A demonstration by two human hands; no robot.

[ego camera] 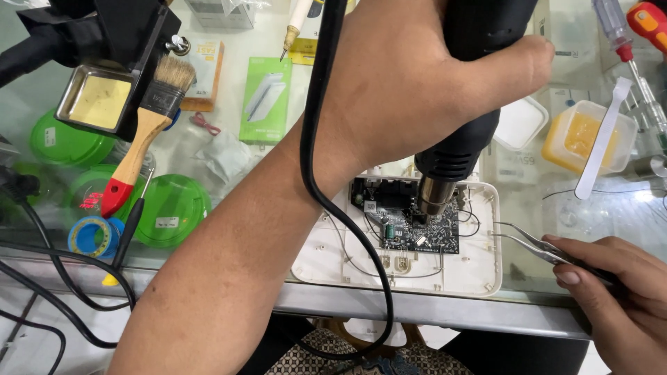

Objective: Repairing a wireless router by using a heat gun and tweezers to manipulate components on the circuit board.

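Observation:
My left hand [410, 76] grips the black handle of a hot air gun [455, 156], whose metal nozzle points down close over a black circuit board [445, 236]. The board lies inside an open white plastic casing [479, 274] on the glass table. The gun's black cable [316, 139] runs down across my forearm and off the table's front edge. At the lower right, my right hand [618, 298] holds metal tweezers [528, 242]. Their tips point left and rest at the casing's right rim, apart from the board.
A wooden brush with a red handle [142, 135], a tin tray [97, 101], green round lids [174, 208] and a blue tape roll [94, 236] lie at left. A yellow tub [580, 135] with a white spatula [604, 135] and screwdrivers [629, 48] sit at right.

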